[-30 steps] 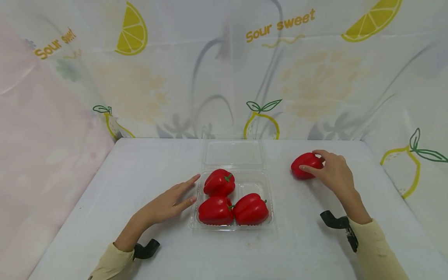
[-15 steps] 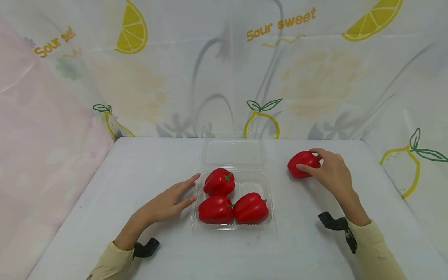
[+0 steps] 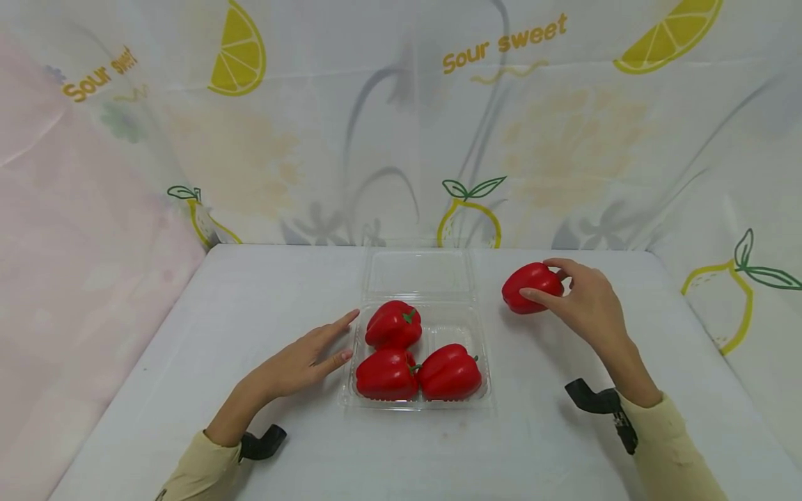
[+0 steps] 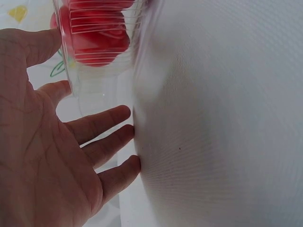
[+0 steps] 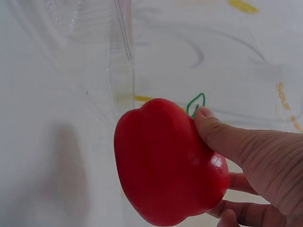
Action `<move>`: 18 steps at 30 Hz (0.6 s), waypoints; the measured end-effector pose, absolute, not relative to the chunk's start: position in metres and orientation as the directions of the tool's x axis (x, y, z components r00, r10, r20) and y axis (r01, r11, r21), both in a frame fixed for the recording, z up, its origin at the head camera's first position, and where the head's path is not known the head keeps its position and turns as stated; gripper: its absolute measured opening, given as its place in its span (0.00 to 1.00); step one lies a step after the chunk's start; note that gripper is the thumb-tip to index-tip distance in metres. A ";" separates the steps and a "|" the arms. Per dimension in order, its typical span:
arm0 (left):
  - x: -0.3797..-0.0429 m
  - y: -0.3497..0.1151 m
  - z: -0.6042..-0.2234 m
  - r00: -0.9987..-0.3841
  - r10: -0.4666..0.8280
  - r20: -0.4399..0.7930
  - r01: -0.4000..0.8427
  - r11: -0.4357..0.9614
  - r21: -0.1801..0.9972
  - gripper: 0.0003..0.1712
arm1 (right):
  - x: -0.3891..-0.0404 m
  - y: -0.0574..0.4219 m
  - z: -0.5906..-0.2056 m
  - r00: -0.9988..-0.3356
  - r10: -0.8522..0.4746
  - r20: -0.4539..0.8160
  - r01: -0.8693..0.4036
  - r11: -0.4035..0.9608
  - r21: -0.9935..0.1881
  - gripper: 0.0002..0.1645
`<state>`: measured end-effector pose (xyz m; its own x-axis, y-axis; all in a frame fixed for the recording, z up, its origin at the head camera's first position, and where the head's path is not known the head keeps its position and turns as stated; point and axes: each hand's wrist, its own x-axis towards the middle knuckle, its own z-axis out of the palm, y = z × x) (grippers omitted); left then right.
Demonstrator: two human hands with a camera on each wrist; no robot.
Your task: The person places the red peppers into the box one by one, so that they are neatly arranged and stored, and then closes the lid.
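My right hand (image 3: 585, 303) grips a red bell pepper (image 3: 531, 287) between thumb and fingers, a little above the table to the right of a clear plastic clamshell box (image 3: 451, 321). In the right wrist view that bell pepper (image 5: 163, 163) fills the middle, the thumb on its upper side. Three more red bell peppers lie in the box: one at back left (image 3: 392, 325), one at front left (image 3: 386, 374) and one at front right (image 3: 450, 373). With fingers spread, my left hand (image 3: 301, 363) touches the box's left rim; the left wrist view shows thumb and forefinger at the rim (image 4: 66, 52).
The box's clear lid (image 3: 418, 275) lies folded back toward the rear of the white table (image 3: 263, 278). A printed cloth (image 3: 388, 125) with lemon drawings hangs behind the table. Black camera mounts (image 3: 263, 443) sit at both wrists.
My right hand has moved left and slightly up in the head view, carrying the bell pepper toward the box. The left hand and the box have stayed in place.
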<state>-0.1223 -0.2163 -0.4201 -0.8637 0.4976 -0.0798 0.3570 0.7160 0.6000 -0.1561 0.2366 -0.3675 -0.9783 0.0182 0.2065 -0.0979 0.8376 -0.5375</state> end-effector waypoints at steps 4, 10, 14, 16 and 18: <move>-0.122 -0.216 -0.420 -0.864 0.497 -0.083 0.352 0.713 0.606 0.40 | -0.155 0.232 -0.364 -0.977 0.017 0.215 -0.106 0.831 -0.546 0.40; -0.122 -0.216 -0.419 -0.863 0.498 -0.086 0.350 0.711 0.610 0.41 | -0.151 0.223 -0.358 -0.976 0.011 0.219 -0.117 0.820 -0.560 0.40; -0.122 -0.216 -0.418 -0.862 0.499 -0.089 0.349 0.713 0.608 0.41 | -0.150 0.215 -0.356 -0.973 0.009 0.231 -0.127 0.815 -0.566 0.38; -0.122 -0.216 -0.418 -0.863 0.498 -0.092 0.348 0.715 0.607 0.41 | -0.149 0.210 -0.355 -0.972 0.007 0.235 -0.132 0.812 -0.569 0.38; -0.122 -0.217 -0.418 -0.863 0.497 -0.094 0.347 0.717 0.605 0.42 | -0.148 0.205 -0.355 -0.971 0.000 0.240 -0.140 0.810 -0.569 0.38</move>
<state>-0.1219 -0.2165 -0.4180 -0.8628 0.4967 -0.0941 0.3468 0.7170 0.6047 -0.1479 0.2052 -0.3552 -0.9708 0.0002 0.2399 -0.1404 0.8104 -0.5687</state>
